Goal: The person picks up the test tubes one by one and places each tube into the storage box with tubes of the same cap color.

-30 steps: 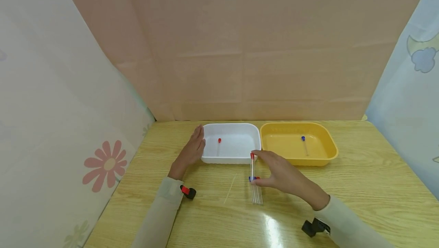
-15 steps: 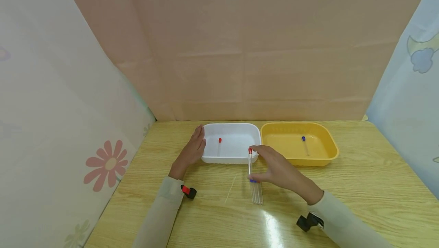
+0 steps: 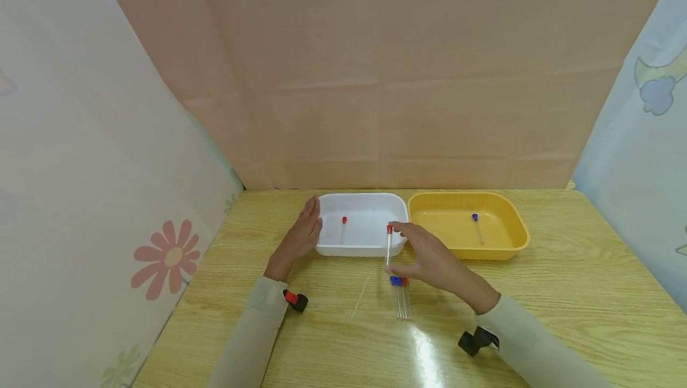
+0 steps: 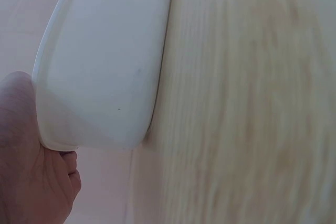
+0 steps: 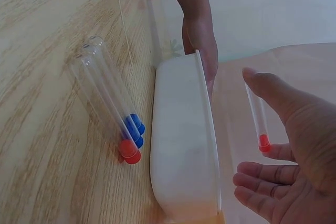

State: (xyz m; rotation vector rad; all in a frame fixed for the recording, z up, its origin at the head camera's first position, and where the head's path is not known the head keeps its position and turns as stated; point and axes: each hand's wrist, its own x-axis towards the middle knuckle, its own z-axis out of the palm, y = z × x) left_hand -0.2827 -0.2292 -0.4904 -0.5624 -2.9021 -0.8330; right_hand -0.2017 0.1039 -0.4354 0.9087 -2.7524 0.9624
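Six capped tubes [image 3: 389, 250], two trays [image 3: 370, 227], two hands [image 3: 299, 236]

My work surface is a table [image 3: 579, 292] with a yellowish wood-grain top. Toward its far side, a white tray [image 3: 343, 251] stands to my left and a yellow tray [image 3: 485, 254] to my right, adjacent ends touching or nearly so. Nearer to me than the white tray's right end, three clear tubes [image 3: 401, 304] lie in a close row, caps pointing away from me: two blue, then red at right. A thin pale line [image 3: 361, 295] marks the surface left of them.
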